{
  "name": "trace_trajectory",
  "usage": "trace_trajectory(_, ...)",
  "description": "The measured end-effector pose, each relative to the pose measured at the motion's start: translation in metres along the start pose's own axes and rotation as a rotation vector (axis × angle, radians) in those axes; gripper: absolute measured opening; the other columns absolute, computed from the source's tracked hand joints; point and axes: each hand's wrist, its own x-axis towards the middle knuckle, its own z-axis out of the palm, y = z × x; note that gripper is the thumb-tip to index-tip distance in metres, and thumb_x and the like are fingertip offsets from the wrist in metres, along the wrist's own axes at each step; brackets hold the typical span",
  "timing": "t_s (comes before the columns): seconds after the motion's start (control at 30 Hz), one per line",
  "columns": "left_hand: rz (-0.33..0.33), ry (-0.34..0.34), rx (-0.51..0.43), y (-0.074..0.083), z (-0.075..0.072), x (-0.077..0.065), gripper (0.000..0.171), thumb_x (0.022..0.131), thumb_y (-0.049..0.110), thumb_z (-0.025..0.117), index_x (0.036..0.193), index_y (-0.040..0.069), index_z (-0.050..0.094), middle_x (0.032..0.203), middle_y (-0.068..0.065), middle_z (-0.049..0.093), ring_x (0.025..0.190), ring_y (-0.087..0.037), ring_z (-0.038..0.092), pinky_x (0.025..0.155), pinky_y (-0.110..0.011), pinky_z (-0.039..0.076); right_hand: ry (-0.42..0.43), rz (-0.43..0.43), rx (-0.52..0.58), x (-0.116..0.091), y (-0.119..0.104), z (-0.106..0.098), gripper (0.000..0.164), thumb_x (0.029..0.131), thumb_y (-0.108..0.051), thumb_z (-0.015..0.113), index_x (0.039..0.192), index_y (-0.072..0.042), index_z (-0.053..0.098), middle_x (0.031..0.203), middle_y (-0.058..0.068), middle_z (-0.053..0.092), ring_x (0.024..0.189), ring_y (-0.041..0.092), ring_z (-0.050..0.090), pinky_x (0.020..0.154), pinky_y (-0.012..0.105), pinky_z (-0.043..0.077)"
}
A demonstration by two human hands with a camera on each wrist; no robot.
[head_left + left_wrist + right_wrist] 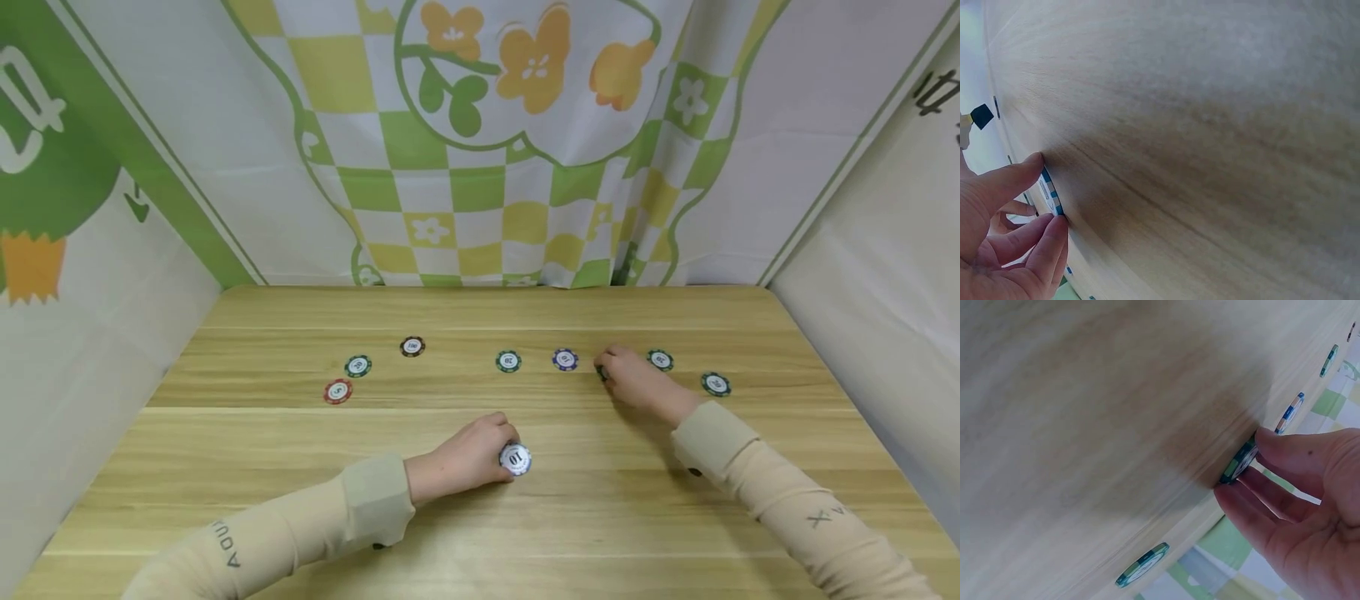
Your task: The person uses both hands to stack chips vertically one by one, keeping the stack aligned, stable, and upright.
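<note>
Near the middle of the table, my left hand (471,454) pinches a blue-and-white poker chip (515,459) marked 10 between thumb and fingers. In the left wrist view this chip (1051,192) lies low against the wood, thumb at one edge and fingertips at the other. Farther back on the right, my right hand (637,381) grips a dark green poker chip (1239,460) by its opposite edges, close over the tabletop. The hand covers most of that chip in the head view. A blue chip (566,359) lies just left of the right hand, a green chip (660,360) just right.
Along the back of the wooden table (300,500) lie another green chip (508,361), a black chip (412,347), a green chip (357,366) and a red chip (338,391). One green chip (716,383) sits far right. A patterned curtain (480,200) hangs behind the back edge.
</note>
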Motion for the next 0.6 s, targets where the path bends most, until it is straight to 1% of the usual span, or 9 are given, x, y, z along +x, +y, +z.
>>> trace_trajectory(0.13, 0.002, 0.003, -0.005, 0.000, 0.001, 0.000, 0.032, 0.070, 0.017, 0.078, 0.096, 0.004, 0.065, 0.089, 0.001, 0.054, 0.079, -0.007, 0.051, 0.073, -0.018, 0.045, -0.021, 0.022, 0.018, 0.000, 0.000, -0.002, 0.027, 0.079, 0.006, 0.057, 0.106, 0.010, 0.057, 0.101, 0.021, 0.055, 0.093, 0.034, 0.056, 0.080, 0.041, 0.048)
trace_trajectory(0.37, 0.006, 0.002, -0.004, -0.001, 0.001, 0.000, 0.032, 0.071, 0.017, 0.077, 0.097, 0.003, 0.064, 0.089, 0.000, 0.054, 0.080, -0.008, 0.051, 0.073, -0.019, 0.045, -0.071, 0.069, 0.062, -0.001, -0.004, -0.007, 0.028, 0.076, 0.000, 0.067, 0.103, 0.005, 0.062, 0.095, 0.015, 0.054, 0.085, 0.025, 0.055, 0.075, 0.038, 0.048)
trace_trajectory(0.47, 0.001, 0.000, -0.003, -0.001, 0.001, 0.000, 0.032, 0.071, 0.017, 0.077, 0.097, 0.003, 0.064, 0.089, 0.000, 0.054, 0.080, -0.007, 0.051, 0.073, -0.018, 0.045, -0.073, 0.089, 0.092, -0.002, -0.005, -0.009, 0.026, 0.077, -0.003, 0.068, 0.101, 0.004, 0.063, 0.093, 0.013, 0.053, 0.082, 0.023, 0.054, 0.073, 0.037, 0.048)
trace_trajectory(0.6, 0.000, 0.000, -0.007, -0.001, 0.001, 0.000, 0.031, 0.071, 0.017, 0.077, 0.097, 0.004, 0.064, 0.089, 0.000, 0.054, 0.079, -0.007, 0.051, 0.072, -0.018, 0.045, -0.067, 0.097, 0.117, -0.003, -0.006, -0.012, 0.016, 0.079, 0.000, 0.065, 0.095, 0.002, 0.064, 0.090, 0.011, 0.054, 0.082, 0.024, 0.055, 0.073, 0.038, 0.048)
